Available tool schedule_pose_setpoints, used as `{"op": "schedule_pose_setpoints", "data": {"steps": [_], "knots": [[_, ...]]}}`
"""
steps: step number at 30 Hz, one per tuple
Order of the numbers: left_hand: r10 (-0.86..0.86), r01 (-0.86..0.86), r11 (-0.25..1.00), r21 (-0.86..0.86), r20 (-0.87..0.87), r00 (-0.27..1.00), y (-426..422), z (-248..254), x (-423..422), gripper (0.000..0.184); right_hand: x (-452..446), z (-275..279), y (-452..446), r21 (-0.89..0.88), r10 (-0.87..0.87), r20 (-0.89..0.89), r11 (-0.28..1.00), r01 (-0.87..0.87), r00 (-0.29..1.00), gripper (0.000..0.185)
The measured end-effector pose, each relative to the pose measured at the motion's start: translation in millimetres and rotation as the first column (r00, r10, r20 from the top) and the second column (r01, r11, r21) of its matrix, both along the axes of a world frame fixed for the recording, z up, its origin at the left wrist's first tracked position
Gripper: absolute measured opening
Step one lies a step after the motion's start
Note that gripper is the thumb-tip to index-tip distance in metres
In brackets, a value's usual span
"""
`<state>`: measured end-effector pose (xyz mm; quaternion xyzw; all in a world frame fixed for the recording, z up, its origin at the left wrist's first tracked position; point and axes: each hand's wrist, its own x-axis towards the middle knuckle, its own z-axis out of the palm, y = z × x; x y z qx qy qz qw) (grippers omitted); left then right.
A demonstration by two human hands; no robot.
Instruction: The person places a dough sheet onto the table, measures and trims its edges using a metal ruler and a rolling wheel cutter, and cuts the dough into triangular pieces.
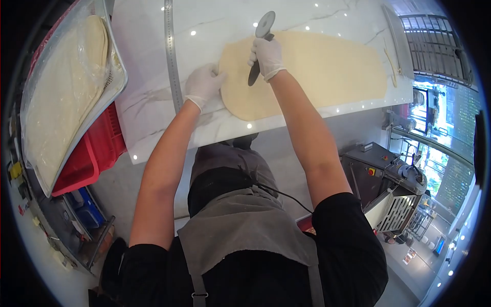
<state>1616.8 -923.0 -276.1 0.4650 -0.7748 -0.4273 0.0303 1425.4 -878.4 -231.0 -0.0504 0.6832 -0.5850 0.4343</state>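
Note:
A wide, flat sheet of pale dough (327, 69) lies on the white marbled table (138, 102). My right hand (267, 55), in a whitish glove, is wrapped round the dark handle of a wheel cutter (266, 23); its round metal blade points away from me, above the dough's left part. My left hand (205, 83), gloved too, rests at the dough's left edge with its fingers partly bent and the thumb apart from them; nothing shows in it. Just left of that hand, a long metal ruler (170, 51) lies on the table.
At the left, a white tray (120, 77) holds plastic-covered dough (66, 97) above a red crate (94, 153). Thin dough strips (392, 66) and a flat metal piece (398, 38) lie at the table's right end. Beyond stand a wire rack (434, 46) and a machine (376, 163).

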Motion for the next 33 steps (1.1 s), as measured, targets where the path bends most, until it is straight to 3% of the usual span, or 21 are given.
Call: {"op": "schedule_pose_setpoints", "data": {"steps": [11,18,27,30,33], "knots": [[0.034,-0.023,0.998,0.066,-0.167,0.985,-5,-25,7,0.037,30,-18,-13,0.084,0.135,-0.068,0.988,-0.13,0.988,0.005],[0.032,-0.024,0.998,0.055,-0.146,0.989,-3,-14,7,0.037,45,-11,-15,0.181,0.127,-0.17,0.979,-0.096,0.977,0.011],[0.014,-0.015,1.0,-0.019,-0.092,0.996,0,-6,8,0.039,46,-8,-12,0.202,0.157,-0.19,0.972,-0.118,0.969,0.011],[-0.002,0.002,1.0,0.0,-0.072,0.997,-1,-5,7,0.04,43,-7,-13,0.193,0.201,-0.188,0.967,-0.165,0.961,0.023],[0.003,-0.005,1.0,-0.02,-0.091,0.996,0,-10,9,0.043,39,-19,-16,0.167,0.216,-0.177,0.968,-0.187,0.96,0.021]]}}
